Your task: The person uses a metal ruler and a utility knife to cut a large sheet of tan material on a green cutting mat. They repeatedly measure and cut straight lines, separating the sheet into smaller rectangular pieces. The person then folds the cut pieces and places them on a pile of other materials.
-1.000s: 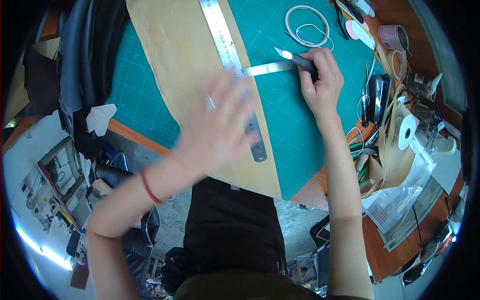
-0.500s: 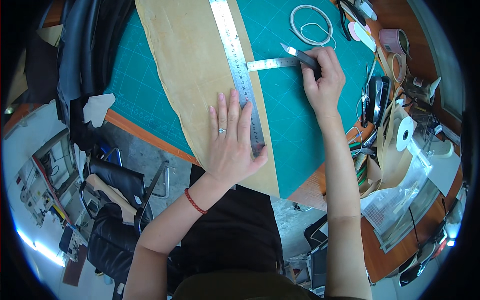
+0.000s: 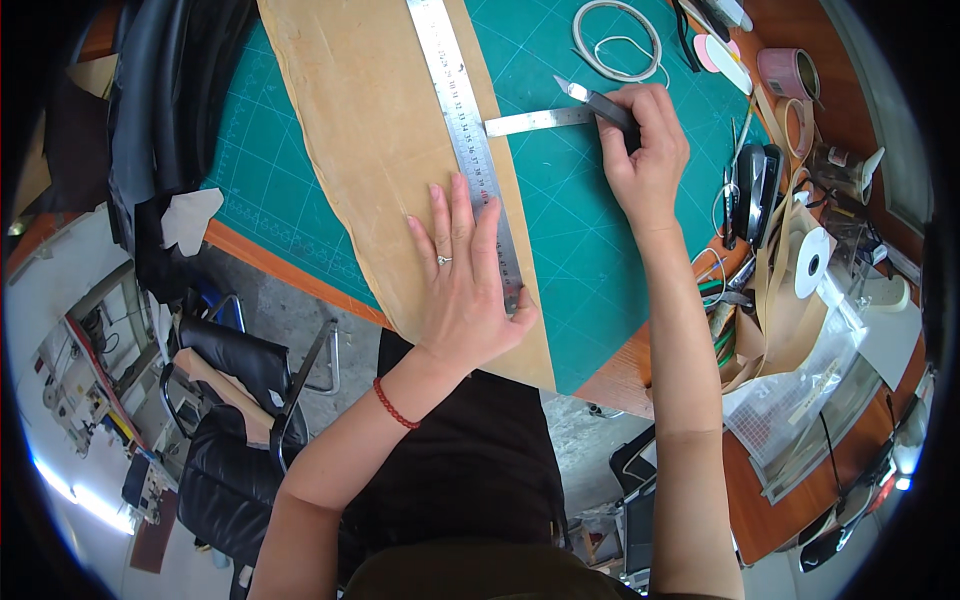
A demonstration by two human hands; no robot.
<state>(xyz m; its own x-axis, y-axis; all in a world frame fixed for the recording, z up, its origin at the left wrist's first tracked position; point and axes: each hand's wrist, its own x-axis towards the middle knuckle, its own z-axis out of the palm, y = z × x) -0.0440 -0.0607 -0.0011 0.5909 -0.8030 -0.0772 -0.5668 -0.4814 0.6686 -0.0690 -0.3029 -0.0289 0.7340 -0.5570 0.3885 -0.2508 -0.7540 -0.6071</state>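
Observation:
A tan sheet that looks like leather [image 3: 365, 130] lies on the green cutting mat [image 3: 580, 270], with a long steel ruler [image 3: 455, 95] lengthwise along its right side. My left hand [image 3: 466, 290] lies flat over the ruler's near end, fingers stretched out, some on the ruler and some on the sheet. My right hand [image 3: 648, 160] is closed on a craft knife [image 3: 607, 106], its blade pointing up and left. A short steel ruler [image 3: 540, 122] runs from under that hand to the sheet's right edge; whether the fingers also grip it is hidden.
Rolls of tape [image 3: 618, 40] sit on the mat's far right. Beyond the right edge are a black stapler [image 3: 765, 185], a pink tin [image 3: 787, 72] and a plastic bag [image 3: 775, 420]. Dark rolled material [image 3: 180, 90] lies at left, above a black chair [image 3: 235, 365].
The sheet and long ruler appear slightly farther left in the picture. My right hand has shifted slightly up, and the knife blade now sits a little farther up and left.

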